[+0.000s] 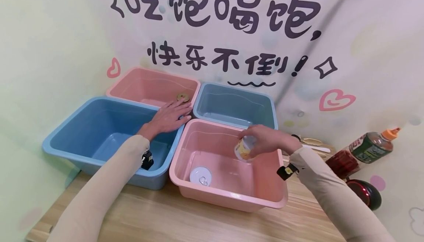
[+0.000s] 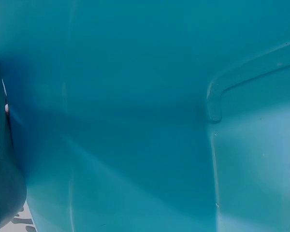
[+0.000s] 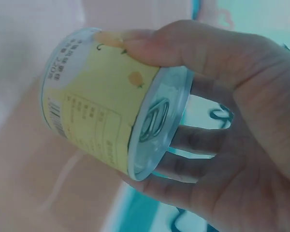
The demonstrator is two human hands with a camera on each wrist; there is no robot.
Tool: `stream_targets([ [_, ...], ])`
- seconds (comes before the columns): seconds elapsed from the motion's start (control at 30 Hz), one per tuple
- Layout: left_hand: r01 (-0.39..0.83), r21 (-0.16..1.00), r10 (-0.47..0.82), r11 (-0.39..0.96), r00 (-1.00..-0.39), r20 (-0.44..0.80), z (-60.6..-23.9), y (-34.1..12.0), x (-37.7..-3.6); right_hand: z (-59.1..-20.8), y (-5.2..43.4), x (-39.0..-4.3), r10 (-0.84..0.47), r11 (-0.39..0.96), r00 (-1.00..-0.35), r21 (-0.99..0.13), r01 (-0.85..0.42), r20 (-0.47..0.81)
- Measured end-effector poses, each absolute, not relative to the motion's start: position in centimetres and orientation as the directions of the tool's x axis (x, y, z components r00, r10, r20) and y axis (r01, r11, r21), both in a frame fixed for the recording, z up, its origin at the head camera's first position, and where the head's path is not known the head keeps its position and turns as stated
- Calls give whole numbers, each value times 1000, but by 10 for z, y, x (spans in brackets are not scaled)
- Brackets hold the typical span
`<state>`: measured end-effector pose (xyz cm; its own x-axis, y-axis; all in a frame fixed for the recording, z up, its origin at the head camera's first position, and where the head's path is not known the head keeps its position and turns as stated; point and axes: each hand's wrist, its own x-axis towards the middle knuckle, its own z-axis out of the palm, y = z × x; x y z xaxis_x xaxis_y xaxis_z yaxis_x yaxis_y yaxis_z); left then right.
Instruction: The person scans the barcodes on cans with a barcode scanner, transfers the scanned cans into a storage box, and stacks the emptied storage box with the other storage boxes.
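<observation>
A person's right hand (image 1: 266, 139) grips a yellow-labelled pull-tab can (image 1: 243, 149) within the outline of the front pink tub (image 1: 232, 196), where a pale-lidded can (image 1: 200, 176) sits near the front left corner. Only the right-wrist camera reveals the held can's printed orange fruit, barcode and ring-pull lid facing the palm, with the thumb along its label. In the head view, the left hand (image 1: 169, 117), fingers extended, lies at the rear right corner of the blue tub (image 1: 102, 124), near a gold-coloured lid (image 1: 183, 97) in the rear pink tub (image 1: 142, 84); the left-wrist camera shows mostly blue plastic, those fingers unreadable.
</observation>
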<state>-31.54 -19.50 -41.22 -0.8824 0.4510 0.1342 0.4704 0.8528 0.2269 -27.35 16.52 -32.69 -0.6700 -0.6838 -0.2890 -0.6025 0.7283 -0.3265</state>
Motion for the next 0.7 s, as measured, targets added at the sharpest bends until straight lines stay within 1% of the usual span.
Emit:
stream_targets([
  [0.3,470,232,450,852,-883,135,-413,-195,-316,-295,205,-269,-644,747,-740,-370,-552,-195],
  [0.53,468,229,450,854,-884,129,-413,-196,-317,-277,238,-261,-588,777,-797,-371,-508,-140],
  [0.7,471,236,452,850,-882,133,-413,-195,-318,-273,261,-254,-545,804,-830,-354,-477,-119],
])
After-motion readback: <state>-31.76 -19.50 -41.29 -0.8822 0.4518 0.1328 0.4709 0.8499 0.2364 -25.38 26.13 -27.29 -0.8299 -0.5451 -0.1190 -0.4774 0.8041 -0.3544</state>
